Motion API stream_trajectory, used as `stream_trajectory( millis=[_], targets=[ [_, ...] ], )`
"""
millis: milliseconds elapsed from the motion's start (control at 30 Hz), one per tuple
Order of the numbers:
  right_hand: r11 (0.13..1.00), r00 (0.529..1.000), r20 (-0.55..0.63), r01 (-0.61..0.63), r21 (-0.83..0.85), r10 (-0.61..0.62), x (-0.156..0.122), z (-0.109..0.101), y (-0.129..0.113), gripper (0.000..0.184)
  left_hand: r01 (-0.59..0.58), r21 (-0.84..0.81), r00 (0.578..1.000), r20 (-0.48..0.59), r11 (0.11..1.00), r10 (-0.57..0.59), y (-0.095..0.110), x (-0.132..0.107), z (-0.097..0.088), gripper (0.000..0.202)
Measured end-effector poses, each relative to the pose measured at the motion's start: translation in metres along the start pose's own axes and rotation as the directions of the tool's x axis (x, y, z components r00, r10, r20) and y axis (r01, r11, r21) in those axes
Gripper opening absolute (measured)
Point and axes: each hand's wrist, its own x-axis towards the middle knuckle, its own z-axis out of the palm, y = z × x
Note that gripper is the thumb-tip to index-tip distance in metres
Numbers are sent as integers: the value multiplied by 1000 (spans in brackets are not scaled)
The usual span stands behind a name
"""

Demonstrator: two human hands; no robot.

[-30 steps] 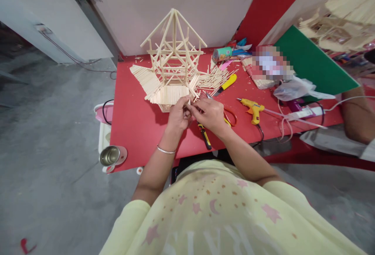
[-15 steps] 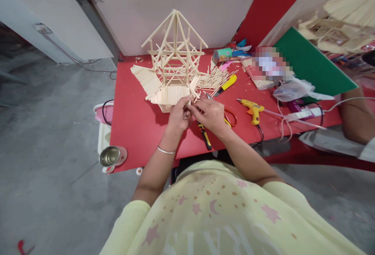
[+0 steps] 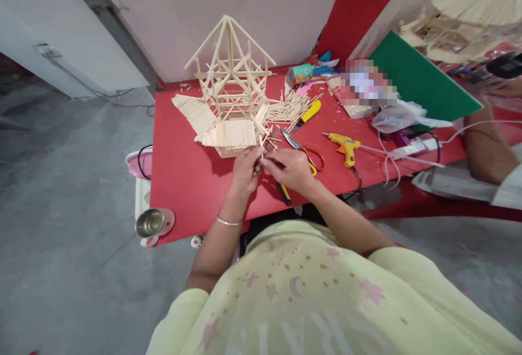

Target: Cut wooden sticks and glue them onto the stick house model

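"Where's the stick (image 3: 261,142)?"

"Mid-frame, near the wooden house (image 3: 235,134), pinched by the left hand (image 3: 246,169) and right hand (image 3: 292,170)."

"Why use 2 hands?"

"Probably because so thin a stick needs steadying."

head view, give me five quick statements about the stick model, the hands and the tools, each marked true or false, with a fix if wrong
1. The left hand and right hand are close together, a thin stick at their fingertips. True.
2. The top of the stick model is fully covered with sticks. False: the top of the stick model is an open frame.
3. Loose sticks lie in a heap to the right of the stick model. True.
4. The glue gun lies left of the scissors. False: the glue gun is to the right of the scissors.
5. The yellow-handled knife is in the right hand. False: it lies on the table.
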Motion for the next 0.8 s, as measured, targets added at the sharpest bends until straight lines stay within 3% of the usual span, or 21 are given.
stream_trajectory(
  millis=[67, 133, 267, 333, 433, 533, 633, 733, 800],
  targets=[
    [998, 999, 45, -26, -49, 29, -18, -6, 9, 40, -98, 60, 992, 89, 993, 92, -13, -7, -5, 25],
    [979, 989, 37, -133, -155, 140, -35, -14, 23, 41, -105, 111, 985, 146, 988, 88, -25, -13, -7, 26],
    [787, 903, -7, -379, -488, 430, -53, -30, 52, 43, -74, 144, 978, 202, 987, 44, -37, -17, 1, 32],
    [700, 851, 50, -396, -595, 523, -52, -34, 63, 52, -85, 153, 973, 227, 985, 49, -38, -17, 7, 36],
    [671, 800, 146, -372, -641, 582, -43, -39, 74, 60, -131, 151, 960, 266, 980, 87, -38, -20, 13, 36],
    [678, 787, 175, -367, -637, 591, -35, -44, 83, 70, -157, 136, 945, 307, 978, 110, -37, -25, 17, 36],
    [690, 790, 122, -436, -578, 601, -38, -53, 90, 72, -161, 162, 935, 340, 974, 98, -37, -29, 20, 41],
    [813, 852, 48, -479, -332, 522, -53, -61, 86, 78, -204, 185, 928, 349, 961, 130, -38, -31, 25, 50],
    [895, 902, 4, -429, -119, 432, -67, -63, 76, 82, -244, 215, 926, 342, 946, 161, -40, -30, 27, 54]
  ],
)
